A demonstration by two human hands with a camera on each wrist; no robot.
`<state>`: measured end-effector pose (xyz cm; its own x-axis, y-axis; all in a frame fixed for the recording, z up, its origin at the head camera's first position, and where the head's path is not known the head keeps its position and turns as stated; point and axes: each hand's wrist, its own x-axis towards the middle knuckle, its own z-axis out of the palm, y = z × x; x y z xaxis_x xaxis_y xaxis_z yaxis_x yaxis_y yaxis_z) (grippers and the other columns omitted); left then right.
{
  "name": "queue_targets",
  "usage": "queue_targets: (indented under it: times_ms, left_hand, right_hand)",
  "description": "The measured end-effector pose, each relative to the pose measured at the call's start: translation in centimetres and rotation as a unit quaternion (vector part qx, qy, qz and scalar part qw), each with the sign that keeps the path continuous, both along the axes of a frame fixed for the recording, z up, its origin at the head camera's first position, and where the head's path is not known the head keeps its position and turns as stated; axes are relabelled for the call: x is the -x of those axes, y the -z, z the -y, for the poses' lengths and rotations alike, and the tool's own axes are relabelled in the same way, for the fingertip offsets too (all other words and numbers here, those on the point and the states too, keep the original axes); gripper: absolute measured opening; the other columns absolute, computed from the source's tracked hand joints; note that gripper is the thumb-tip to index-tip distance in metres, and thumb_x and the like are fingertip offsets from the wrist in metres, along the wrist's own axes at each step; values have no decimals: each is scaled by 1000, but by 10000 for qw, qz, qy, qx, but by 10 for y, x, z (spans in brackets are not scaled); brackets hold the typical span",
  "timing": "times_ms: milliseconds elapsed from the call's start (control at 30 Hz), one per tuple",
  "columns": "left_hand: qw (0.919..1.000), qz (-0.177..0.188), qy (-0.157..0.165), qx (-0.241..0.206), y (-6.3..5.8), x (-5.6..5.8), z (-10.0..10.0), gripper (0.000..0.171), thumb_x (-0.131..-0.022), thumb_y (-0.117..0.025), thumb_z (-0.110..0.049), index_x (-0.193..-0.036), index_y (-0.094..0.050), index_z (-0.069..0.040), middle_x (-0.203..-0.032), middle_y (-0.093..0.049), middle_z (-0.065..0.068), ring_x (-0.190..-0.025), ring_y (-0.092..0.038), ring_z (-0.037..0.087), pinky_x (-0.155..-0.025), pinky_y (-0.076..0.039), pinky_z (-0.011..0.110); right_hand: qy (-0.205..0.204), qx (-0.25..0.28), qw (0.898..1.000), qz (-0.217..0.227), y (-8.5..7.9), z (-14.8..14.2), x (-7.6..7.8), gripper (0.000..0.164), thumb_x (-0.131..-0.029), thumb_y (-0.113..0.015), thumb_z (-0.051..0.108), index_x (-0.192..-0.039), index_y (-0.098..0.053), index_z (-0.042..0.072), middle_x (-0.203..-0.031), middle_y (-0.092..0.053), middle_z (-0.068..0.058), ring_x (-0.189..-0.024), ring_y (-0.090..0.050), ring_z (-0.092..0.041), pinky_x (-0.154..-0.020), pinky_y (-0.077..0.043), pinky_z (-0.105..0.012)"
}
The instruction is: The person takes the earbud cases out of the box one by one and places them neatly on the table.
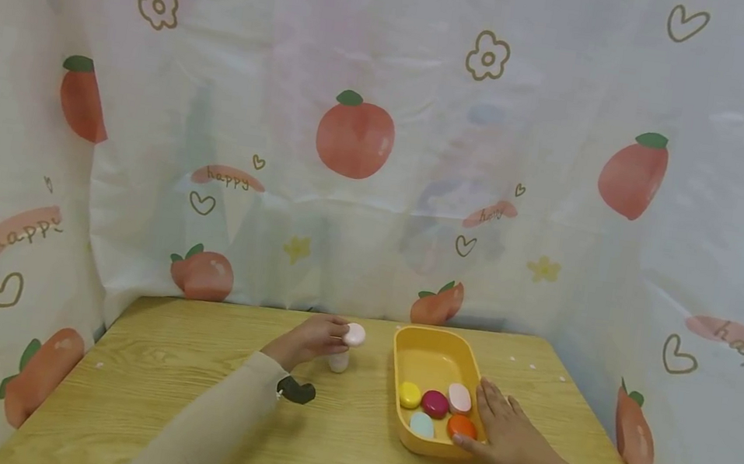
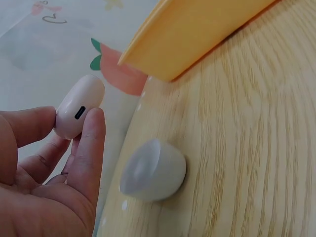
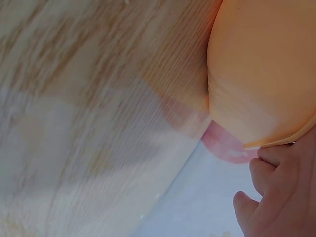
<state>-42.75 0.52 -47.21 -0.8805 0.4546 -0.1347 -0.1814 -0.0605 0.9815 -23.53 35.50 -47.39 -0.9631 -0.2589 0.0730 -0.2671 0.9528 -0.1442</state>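
Note:
My left hand point(image 1: 311, 340) pinches a pale pink, rounded case point(image 2: 79, 106) with a small dark slot in its side, holding it up off the table. Just below it stands a short white cylinder point(image 2: 165, 173) with a slanted, slightly hollowed top. My right hand point(image 1: 514, 439) rests on the right rim of a yellow tray point(image 1: 428, 448), fingers fairly straight and thumb over the near corner. Inside the tray's near half lie smooth oval pieces: a yellow one point(image 1: 410, 395), a magenta one point(image 1: 435, 404), a pink one point(image 1: 459, 399), a pale blue one point(image 1: 421, 425) and an orange one point(image 1: 461, 427).
The wooden table point(image 1: 185, 364) carries both the tray and the white cylinder. A printed curtain point(image 1: 342, 244) hangs behind the table and along both sides. Several tiny white specks point(image 1: 533, 367) dot the far right of the tabletop.

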Motion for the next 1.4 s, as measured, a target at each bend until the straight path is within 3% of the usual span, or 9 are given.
queue_targets:
  times_ms: [367, 600, 967, 1400]
  left_hand:
    - [9997, 103, -208, -27, 2, 1, 24, 35, -100, -51, -2, -131, -45, 13, -118, -56, 22, -94, -63, 23, -95, -50, 41]
    - [9992, 182, -365, -47, 10, 1, 32, 36, -100, -52, -2, -131, -45, 14, -121, -55, 23, -98, -63, 27, -100, -45, 45]
    - [9976, 184, -664, -1, 21, -1, 41, 31, -99, -51, 2, -126, -48, 15, -113, -57, 21, -92, -62, 26, -96, -48, 45]
    - [9974, 170, -673, 171, 31, -3, 58, 30, -98, -53, 1, -125, -50, 15, -113, -57, 21, -89, -64, 24, -90, -53, 40]
  right_hand:
    - [-34, 54, 9999, -79, 1, -1, 1, 96, -92, -47, 66, -147, -28, -11, -156, -19, -26, -143, -14, -42, -112, -12, -63]
    - [-5, 40, 10000, -72, 2, -2, 1, 96, -92, -46, 66, -147, -28, -11, -156, -19, -25, -143, -15, -42, -112, -12, -62]
    - [39, 89, 10000, -16, 2, -1, 0, 99, -91, -47, 68, -148, -25, -11, -156, -18, -26, -143, -15, -42, -112, -11, -62]
    - [87, 132, 9999, 34, 8, -2, 4, 100, -90, -48, 68, -148, -24, -10, -157, -17, -25, -143, -14, -41, -113, -11, -61]
